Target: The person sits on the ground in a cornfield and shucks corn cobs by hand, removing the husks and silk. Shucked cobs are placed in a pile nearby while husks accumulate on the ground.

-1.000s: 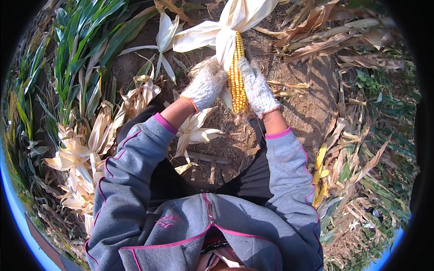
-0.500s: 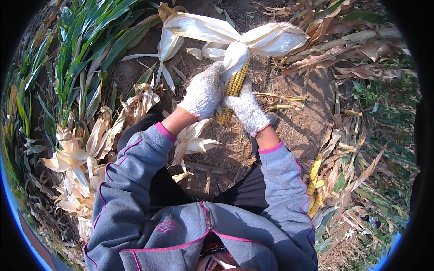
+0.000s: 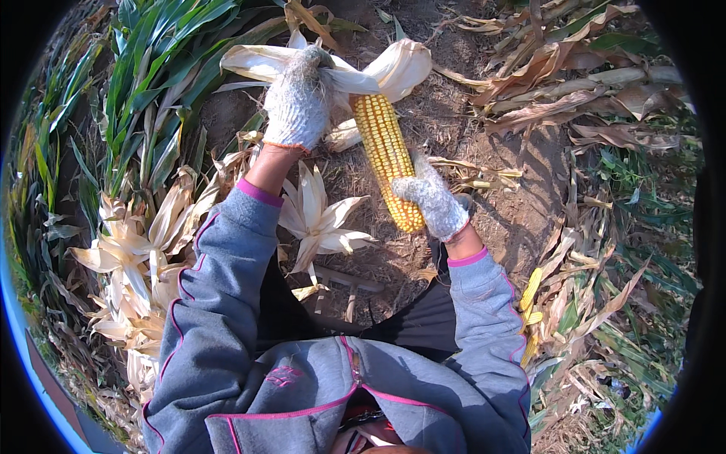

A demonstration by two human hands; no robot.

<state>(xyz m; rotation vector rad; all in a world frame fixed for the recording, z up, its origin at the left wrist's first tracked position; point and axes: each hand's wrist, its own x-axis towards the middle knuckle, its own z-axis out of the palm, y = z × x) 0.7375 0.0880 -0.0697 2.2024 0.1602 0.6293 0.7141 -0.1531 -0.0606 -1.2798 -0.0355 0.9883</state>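
Observation:
A yellow corn cob (image 3: 380,147) hangs between my hands, its kernels bare along its length. Pale dry husk (image 3: 399,69) spreads from its far end. My left hand (image 3: 297,102), in a whitish knit glove, is closed around the husk at that end. My right hand (image 3: 432,198), gloved the same way, grips the cob near its lower end, with the thumb across the kernels. The cob's far tip and stalk are hidden by husk and my left glove.
Stripped husks (image 3: 318,219) lie on the soil, with a larger heap (image 3: 128,280) at the left. Several husked cobs (image 3: 532,303) lie beyond my right forearm. Green corn stalks (image 3: 166,68) fill the far left; dry stalks (image 3: 590,83) lie far right.
My left hand has moved up and left, pulling the husk away from the cob. More kernels now show. My right hand has shifted slightly down and right with the cob.

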